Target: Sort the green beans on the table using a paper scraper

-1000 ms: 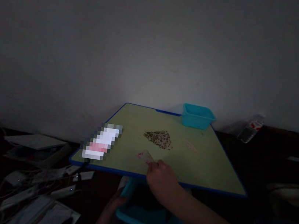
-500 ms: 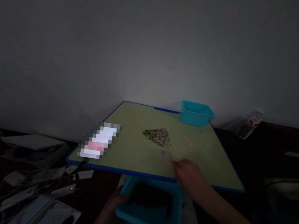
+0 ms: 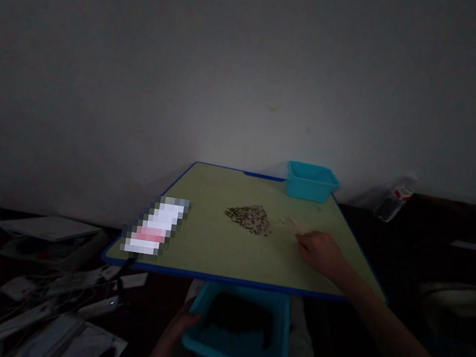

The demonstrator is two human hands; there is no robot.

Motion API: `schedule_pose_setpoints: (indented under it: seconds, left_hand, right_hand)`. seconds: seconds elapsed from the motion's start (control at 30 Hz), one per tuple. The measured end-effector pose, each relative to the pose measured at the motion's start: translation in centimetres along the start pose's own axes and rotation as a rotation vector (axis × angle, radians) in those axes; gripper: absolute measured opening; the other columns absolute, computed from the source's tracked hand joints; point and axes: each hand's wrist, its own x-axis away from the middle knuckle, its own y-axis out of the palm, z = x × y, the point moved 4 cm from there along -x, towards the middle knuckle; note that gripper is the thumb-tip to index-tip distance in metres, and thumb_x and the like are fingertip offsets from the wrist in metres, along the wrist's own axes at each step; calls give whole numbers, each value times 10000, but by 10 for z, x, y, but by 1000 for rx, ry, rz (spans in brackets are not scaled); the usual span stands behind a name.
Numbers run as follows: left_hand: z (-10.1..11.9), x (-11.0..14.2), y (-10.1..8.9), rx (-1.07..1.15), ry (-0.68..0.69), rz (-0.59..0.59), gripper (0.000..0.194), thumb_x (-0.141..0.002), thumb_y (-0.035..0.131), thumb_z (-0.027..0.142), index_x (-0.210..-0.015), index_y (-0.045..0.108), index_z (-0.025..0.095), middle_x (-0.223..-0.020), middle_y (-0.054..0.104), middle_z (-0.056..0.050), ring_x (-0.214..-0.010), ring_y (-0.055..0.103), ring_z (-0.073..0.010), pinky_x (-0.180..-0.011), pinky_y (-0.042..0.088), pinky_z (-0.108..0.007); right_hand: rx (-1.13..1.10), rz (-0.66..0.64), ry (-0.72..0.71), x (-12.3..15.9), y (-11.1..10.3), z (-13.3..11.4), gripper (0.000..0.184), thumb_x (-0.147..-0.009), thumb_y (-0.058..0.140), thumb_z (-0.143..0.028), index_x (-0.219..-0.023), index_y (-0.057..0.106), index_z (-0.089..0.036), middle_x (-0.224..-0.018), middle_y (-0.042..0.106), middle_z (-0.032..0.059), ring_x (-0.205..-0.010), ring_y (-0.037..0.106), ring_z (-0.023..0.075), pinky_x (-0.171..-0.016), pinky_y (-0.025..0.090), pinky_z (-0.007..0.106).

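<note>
The scene is dim. A small green table (image 3: 211, 245) with a blue rim holds a triangular pile of small dark seeds (image 3: 249, 218). My right hand (image 3: 320, 253) rests on the table to the right of the pile, fingers curled, next to a pale thin item (image 3: 299, 227); what it holds, if anything, is hidden. My left hand (image 3: 182, 325) grips the left rim of a teal tub (image 3: 236, 344) held below the table's front edge; the tub has dark contents.
A second teal tub (image 3: 311, 181) stands at the table's far right corner. A blurred-out flat object (image 3: 155, 226) lies on the table's left edge. Cables, power strips and papers (image 3: 49, 294) cover the floor at left. A plastic bottle (image 3: 393, 201) leans at right.
My right hand moved from the table's front edge, right and away, to beside the seed pile. The pinkish card it held is no longer visible. The left hand stays on the tub.
</note>
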Motion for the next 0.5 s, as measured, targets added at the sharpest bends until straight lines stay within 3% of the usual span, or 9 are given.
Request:
schedule_pose_setpoints:
  seconds: [0.2,0.4,0.5]
  left_hand:
    - [1,2,0,-26,-6,3,568,-705,866,445,-1227,802,230,-1046,886,-127,-1210,737,-483,-951,579,-552]
    - [2,-1,0,-11,12,10,516,-656,892,426,-1133,827,242,-1029,883,-128,-1283,694,-503,-1008,557,-571]
    - [0,-6,0,17,30,-60,511,-656,879,399,-1139,823,244,-1034,882,-125,-1263,706,-507,-1022,557,-577]
  right_hand:
    - [-119,56,102,-14,2,28,342,-990,515,-184,-948,852,-153,-931,832,139,-831,735,226,-755,434,306]
    - [-305,114,191,-19,-4,54,371,-993,533,-265,-1094,886,-207,-935,851,90,-849,758,229,-693,421,284]
    - [-426,144,247,-21,-6,65,368,-987,558,-304,-1118,883,-192,-882,840,67,-818,759,220,-664,438,263]
